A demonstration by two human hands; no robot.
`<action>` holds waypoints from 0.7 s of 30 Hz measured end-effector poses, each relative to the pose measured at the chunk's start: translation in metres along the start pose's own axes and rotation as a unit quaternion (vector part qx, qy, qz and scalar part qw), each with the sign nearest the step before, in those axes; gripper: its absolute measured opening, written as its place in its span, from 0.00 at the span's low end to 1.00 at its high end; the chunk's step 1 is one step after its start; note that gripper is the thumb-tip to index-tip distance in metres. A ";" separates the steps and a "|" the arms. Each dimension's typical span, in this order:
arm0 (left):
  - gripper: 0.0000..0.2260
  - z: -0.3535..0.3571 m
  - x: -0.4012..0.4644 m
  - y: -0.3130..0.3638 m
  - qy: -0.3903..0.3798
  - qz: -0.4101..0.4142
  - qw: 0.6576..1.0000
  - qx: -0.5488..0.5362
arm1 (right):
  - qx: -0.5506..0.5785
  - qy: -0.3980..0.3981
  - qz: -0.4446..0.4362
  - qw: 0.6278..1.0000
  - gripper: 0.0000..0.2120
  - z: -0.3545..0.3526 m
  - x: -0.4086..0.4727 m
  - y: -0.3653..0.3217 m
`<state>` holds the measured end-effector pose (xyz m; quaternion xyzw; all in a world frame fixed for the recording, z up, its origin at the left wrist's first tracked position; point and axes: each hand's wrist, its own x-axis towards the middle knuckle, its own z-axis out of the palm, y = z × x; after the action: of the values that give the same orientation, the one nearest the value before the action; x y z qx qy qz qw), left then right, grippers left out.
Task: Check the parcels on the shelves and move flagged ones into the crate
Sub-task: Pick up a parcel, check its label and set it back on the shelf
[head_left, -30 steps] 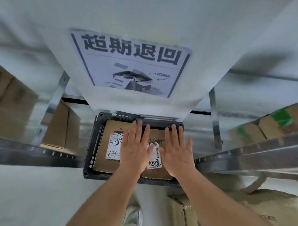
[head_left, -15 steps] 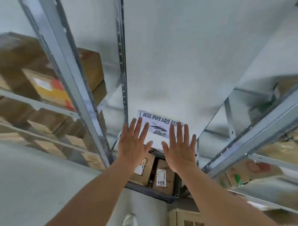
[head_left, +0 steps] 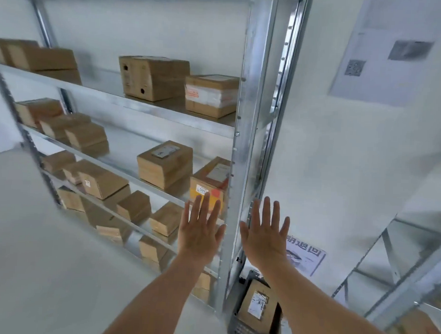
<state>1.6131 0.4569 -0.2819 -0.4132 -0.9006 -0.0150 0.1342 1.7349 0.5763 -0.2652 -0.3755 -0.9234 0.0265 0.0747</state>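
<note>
Both hands are raised in front of me, palms away, fingers spread and holding nothing. My left hand (head_left: pixel 199 228) is in front of the metal shelf unit (head_left: pixel 250 133), just below a cardboard parcel with yellow and red stickers (head_left: pixel 209 184). My right hand (head_left: pixel 264 233) is beside the shelf's upright post. Low down between my forearms sits the dark plastic crate (head_left: pixel 236 324) on the floor, with a labelled cardboard parcel (head_left: pixel 257 305) lying in it. Several brown parcels fill the shelf levels, such as a large box (head_left: pixel 152 77) on the upper level.
A printed sign (head_left: pixel 306 257) hangs on the white wall behind the crate, and a grey poster (head_left: pixel 393 48) hangs higher up. A second metal rack (head_left: pixel 410 273) stands at the right with a carton (head_left: pixel 413 328) at its foot. Pale floor spreads at the left.
The view has swung up from the crate to the shelves. Both hands lifted off the parcel in the crate and rose, staying open and side by side.
</note>
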 end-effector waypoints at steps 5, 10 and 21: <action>0.38 -0.009 -0.023 -0.116 -0.002 -0.021 1.000 0.016 | 0.019 0.018 -0.005 1.000 0.40 0.004 -0.004 -0.118; 0.34 -0.020 -0.029 -0.218 0.009 -0.040 0.999 0.024 | 0.026 0.037 -0.017 0.999 0.39 0.004 0.000 -0.214; 0.32 -0.010 -0.004 -0.365 0.022 -0.066 0.997 0.011 | -0.008 0.015 -0.063 0.998 0.34 0.003 0.045 -0.347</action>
<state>1.3449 0.2120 -0.2432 -0.3507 -0.9229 -0.0236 0.1575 1.4632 0.3587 -0.2260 -0.3175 -0.9442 0.0090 0.0871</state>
